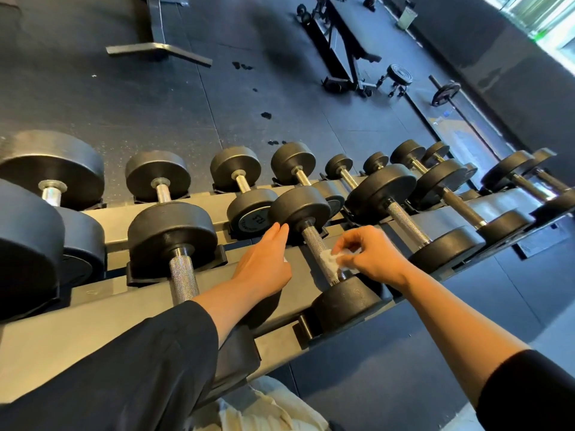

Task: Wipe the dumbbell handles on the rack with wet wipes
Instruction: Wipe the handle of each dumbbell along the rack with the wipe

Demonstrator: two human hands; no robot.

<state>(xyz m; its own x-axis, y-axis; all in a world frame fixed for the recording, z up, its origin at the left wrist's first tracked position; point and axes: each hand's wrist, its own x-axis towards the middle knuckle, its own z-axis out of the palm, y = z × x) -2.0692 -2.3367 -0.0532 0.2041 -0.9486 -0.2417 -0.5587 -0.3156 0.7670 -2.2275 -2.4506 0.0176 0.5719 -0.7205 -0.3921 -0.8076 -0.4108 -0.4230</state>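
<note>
A grey two-tier rack carries a row of black dumbbells with knurled steel handles. My right hand pinches a crumpled white wet wipe against the lower part of the handle of a dumbbell in the front row. My left hand reaches in with straight fingers, its fingertips touching the far head of that same dumbbell. The dumbbell's near head sits in a black cradle on the front rail.
More dumbbells fill the rack on both sides, among them one with a bare handle to the left and another handle to the right. Beyond the rack lies dark rubber flooring with a bench and weight plates.
</note>
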